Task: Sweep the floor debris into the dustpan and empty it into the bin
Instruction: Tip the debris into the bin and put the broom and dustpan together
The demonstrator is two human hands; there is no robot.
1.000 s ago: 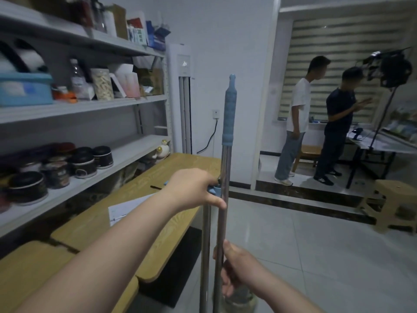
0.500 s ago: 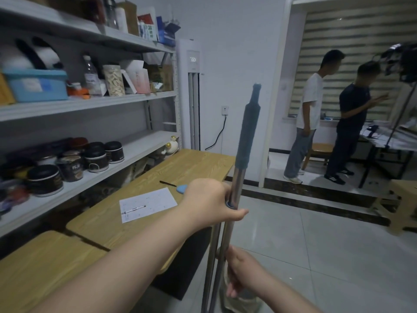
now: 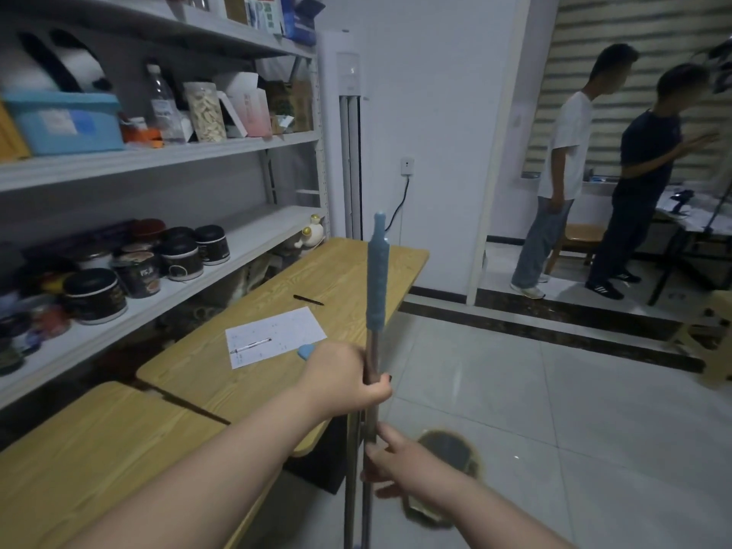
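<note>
A metal broom handle [image 3: 375,295] with a blue grip on top stands nearly upright in front of me. Beside it to the left runs a second thin metal pole [image 3: 350,477]; a small blue tip [image 3: 307,350] pokes out by my left hand. My left hand [image 3: 344,380] is wrapped around the poles just below the blue grip. My right hand [image 3: 396,465] holds the broom handle lower down, its fingers loosely curled. The broom head, any dustpan and any floor debris are out of view. A dark round blurred object [image 3: 449,449] sits on the floor behind my right hand.
A wooden table [image 3: 356,267] with a paper sheet [image 3: 277,334] and pens stands at my left, with a shelf unit [image 3: 198,150] of jars behind it. Two people [image 3: 562,172] stand in the far room past a dark threshold step [image 3: 554,326]. A wooden stool [image 3: 713,330] is at the right.
The broom handle went from tilted right to nearly upright and its top sits lower in view. My view shifted down and right, and the dark round object on the floor came into sight.
</note>
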